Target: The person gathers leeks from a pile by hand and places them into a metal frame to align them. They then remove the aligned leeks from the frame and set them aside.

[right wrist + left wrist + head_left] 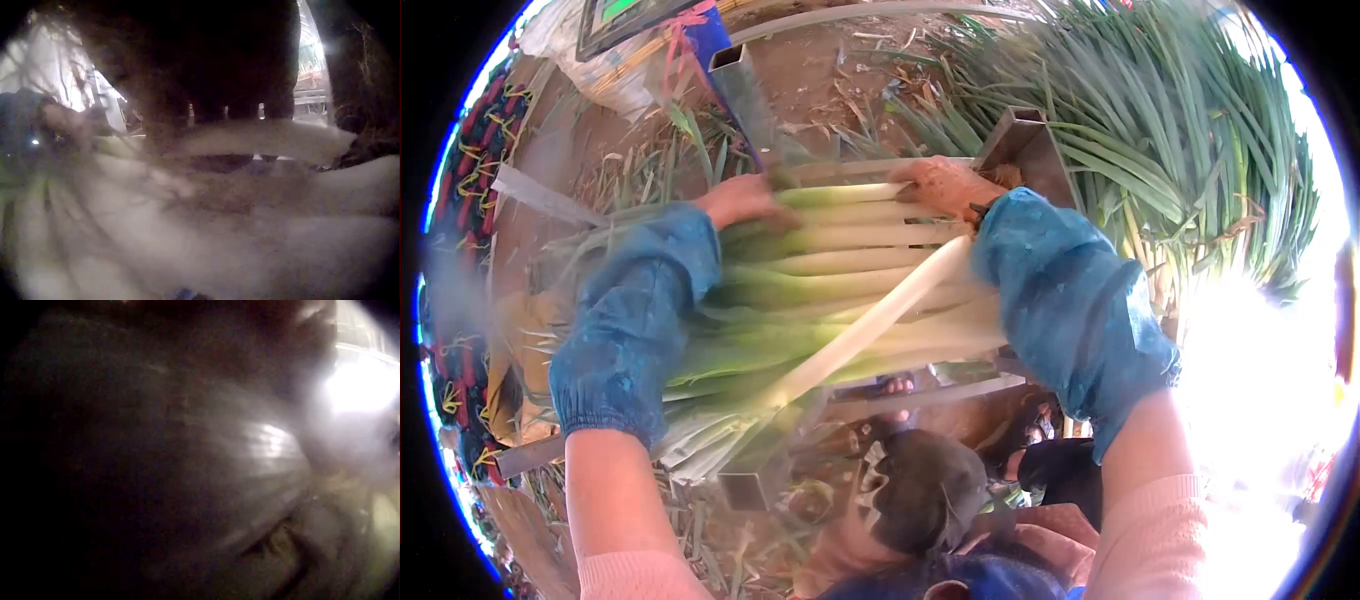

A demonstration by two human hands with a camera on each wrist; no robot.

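A layer of thick green onions [850, 265] lies side by side across a metal frame, white ends to the right. At the far edge of the layer, my left hand [748, 200] grips one onion [840, 195] near its green part. My right hand [948, 188] holds the white end of that same onion. One more onion [880, 315] lies slantwise on top of the layer, its white end by my right sleeve. The left wrist view is dark and blurred. In the right wrist view, pale onion stalks [94, 219] fill the lower part.
Square metal posts [1025, 150] rise at the frame's far corners. A large heap of green onions [1140, 120] stands at the right back. A scale with a green display [615, 10] is at the upper left. Leaf scraps litter the ground, and a person's dark-capped head [930, 490] shows below.
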